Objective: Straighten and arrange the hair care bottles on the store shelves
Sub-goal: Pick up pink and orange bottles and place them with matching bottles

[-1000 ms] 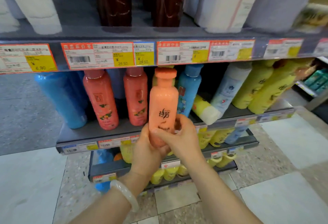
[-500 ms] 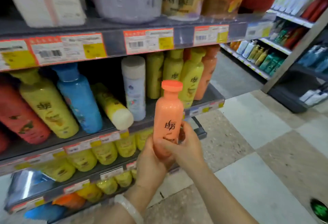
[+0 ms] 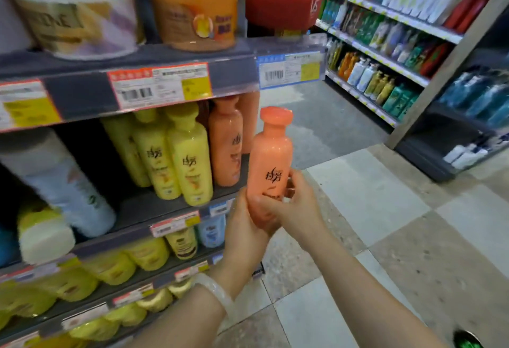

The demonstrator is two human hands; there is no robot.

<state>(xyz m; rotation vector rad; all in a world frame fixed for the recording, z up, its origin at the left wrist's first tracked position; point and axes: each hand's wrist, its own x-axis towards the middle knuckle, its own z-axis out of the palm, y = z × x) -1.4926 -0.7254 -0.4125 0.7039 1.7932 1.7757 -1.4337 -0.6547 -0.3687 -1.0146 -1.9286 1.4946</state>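
Head view: we're holding the orange bottle [image 3: 271, 165] upright in front of the shelf [image 3: 170, 210], just off its right end, over the floor. Left hand [image 3: 245, 226] is cupping the base from below, fingers curled round it; right hand [image 3: 292, 204] is wrapping the lower body from the right, thumb across the front. Label is facing us, likely so we're checking its facing before placing. Matching orange bottles [image 3: 225, 141] are standing at the shelf's right end beside the yellow bottles [image 3: 190, 154], so we're probably lining it up with its own kind. Bottle isn't touching the shelf yet.
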